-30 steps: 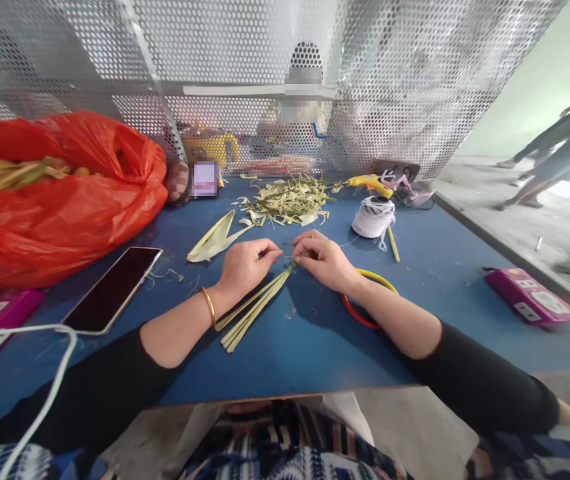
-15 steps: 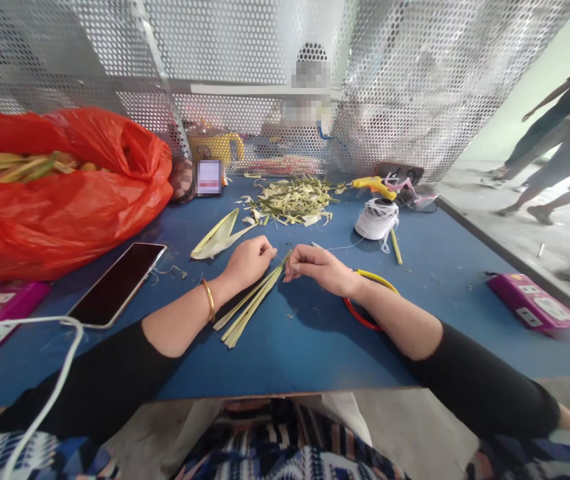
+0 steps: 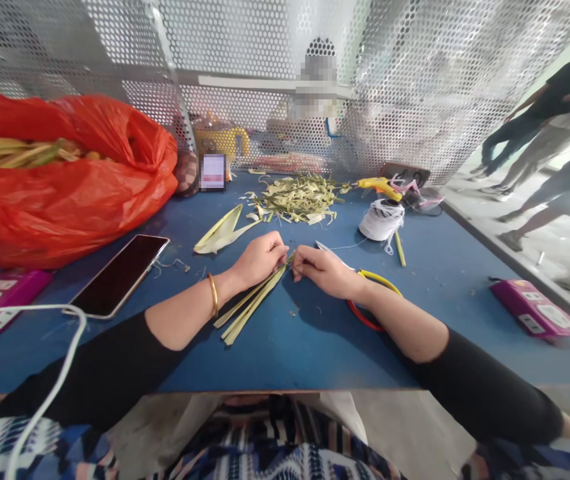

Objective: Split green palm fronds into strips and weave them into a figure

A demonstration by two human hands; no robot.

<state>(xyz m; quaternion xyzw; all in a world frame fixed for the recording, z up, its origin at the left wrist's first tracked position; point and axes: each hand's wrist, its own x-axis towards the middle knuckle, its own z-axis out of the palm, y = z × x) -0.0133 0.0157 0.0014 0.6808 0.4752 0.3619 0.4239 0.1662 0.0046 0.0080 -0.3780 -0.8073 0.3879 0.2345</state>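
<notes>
A small bundle of pale green husk strips (image 3: 251,309) lies slantwise on the blue table, its narrow end between my two hands. My left hand (image 3: 265,257), above that narrow end, is closed in a pinch on white thread. Close beside it, my right hand (image 3: 322,269) is closed with curled fingers; the thread from the white spool (image 3: 383,220) runs to it. Its fingertips are partly hidden. Under my right wrist lie scissors with a red and yellow handle (image 3: 382,283), their blade tip showing past the hand.
A cut husk piece (image 3: 217,233) and a pile of green scraps (image 3: 299,198) lie ahead. At left are a red plastic bag (image 3: 115,180) and a phone (image 3: 121,277). A yellow glue gun (image 3: 379,187) is behind the spool; a purple box (image 3: 537,307) sits right. People stand beyond the table.
My hands have drawn closer together at the bundle's narrow end. The view has shifted slightly; the bundle stays on the table.
</notes>
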